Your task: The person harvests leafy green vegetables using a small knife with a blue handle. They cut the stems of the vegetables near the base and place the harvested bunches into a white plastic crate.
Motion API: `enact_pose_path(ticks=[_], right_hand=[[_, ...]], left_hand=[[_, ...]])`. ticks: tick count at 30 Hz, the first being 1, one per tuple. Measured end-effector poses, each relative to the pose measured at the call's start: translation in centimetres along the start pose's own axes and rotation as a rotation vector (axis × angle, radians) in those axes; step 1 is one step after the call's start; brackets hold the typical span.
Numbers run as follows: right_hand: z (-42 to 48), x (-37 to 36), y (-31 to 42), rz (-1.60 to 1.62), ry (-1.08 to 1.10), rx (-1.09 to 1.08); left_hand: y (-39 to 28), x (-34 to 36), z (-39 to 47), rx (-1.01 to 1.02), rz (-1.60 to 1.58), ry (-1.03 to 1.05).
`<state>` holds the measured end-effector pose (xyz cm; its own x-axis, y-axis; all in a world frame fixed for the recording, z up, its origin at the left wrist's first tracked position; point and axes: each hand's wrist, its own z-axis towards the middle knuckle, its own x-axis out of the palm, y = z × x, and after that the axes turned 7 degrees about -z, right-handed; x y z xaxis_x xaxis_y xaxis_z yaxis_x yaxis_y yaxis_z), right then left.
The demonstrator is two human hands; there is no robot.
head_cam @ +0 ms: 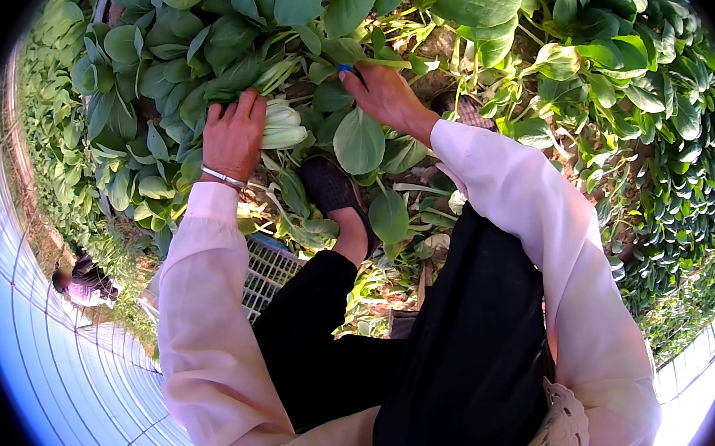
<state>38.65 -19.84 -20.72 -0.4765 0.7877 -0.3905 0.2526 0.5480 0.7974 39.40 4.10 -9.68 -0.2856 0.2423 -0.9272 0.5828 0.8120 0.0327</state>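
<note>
My left hand, with a silver bangle at the wrist, is curled over cut bok choy. The pale stem ends point right, and the leaves run under and beyond my fingers. My right hand is in among the growing leaves, a short way to the right of that bunch. A small blue object shows at its thumb and forefinger; the rest of it is hidden. Beside my right knuckles lies a green leaf stalk. Broad bok choy leaves stand between my hands and feet.
A light plastic crate is by my left forearm. My dark shoe stands among loose leaves. Dense bok choy plants spread ahead and right. Another person is far left, near the greenhouse film wall.
</note>
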Motion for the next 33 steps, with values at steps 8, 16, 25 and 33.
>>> enact_pose_path(ticks=[8, 16, 25, 33], right_hand=[[1.8, 0.6, 0.0, 0.013, 0.049, -0.068], [3.6, 0.1, 1.7, -0.171, 0.194, 0.027], [-1.6, -3.7, -1.2, 0.101, 0.387, 0.040], [-5.6, -7.5, 4.5, 0.941, 0.349, -0.026]], left_hand=[[0.1, 0.0, -0.2, -0.016, -0.118, -0.009], [0.3, 0.0, 0.4, -0.008, -0.121, -0.014], [-1.3, -5.5, -1.8, -0.193, -0.525, 0.022], [-3.3, -11.1, -6.7, -0.831, -1.843, 0.068]])
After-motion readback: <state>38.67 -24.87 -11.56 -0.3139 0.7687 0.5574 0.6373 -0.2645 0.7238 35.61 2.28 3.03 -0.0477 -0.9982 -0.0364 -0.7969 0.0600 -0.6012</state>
